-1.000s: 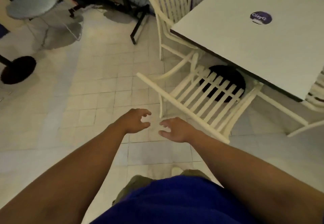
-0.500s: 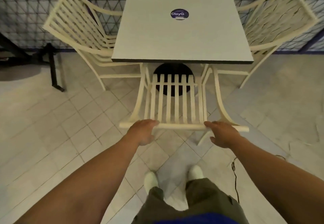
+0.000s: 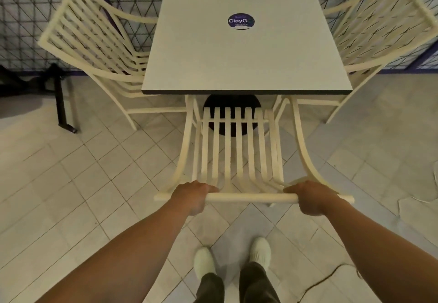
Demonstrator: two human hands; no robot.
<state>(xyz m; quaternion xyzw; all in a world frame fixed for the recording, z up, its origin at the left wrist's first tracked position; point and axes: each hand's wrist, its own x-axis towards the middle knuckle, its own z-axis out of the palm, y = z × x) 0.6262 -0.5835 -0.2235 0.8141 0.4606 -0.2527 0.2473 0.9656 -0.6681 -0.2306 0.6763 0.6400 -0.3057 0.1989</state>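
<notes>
A cream slatted chair (image 3: 237, 151) stands in front of me, its seat tucked partly under a square white table (image 3: 241, 51). My left hand (image 3: 192, 196) grips the left part of the chair's top rail, fingers curled over it. My right hand (image 3: 310, 198) grips the right part of the same rail. The rail (image 3: 248, 198) runs bare between both hands. My feet in white shoes stand just behind the chair.
Two more cream chairs flank the table, one at the left (image 3: 94, 42) and one at the right (image 3: 384, 23). A round purple sticker (image 3: 241, 21) sits on the tabletop. A mesh fence (image 3: 23, 23) runs behind. A black stand leg (image 3: 62, 103) is at left, a cable (image 3: 324, 276) on the tiles at right.
I turned to face the table squarely. Both hands went from hanging free, to touching the chair's top rail, to gripping it; the chair back now appears closer to me.
</notes>
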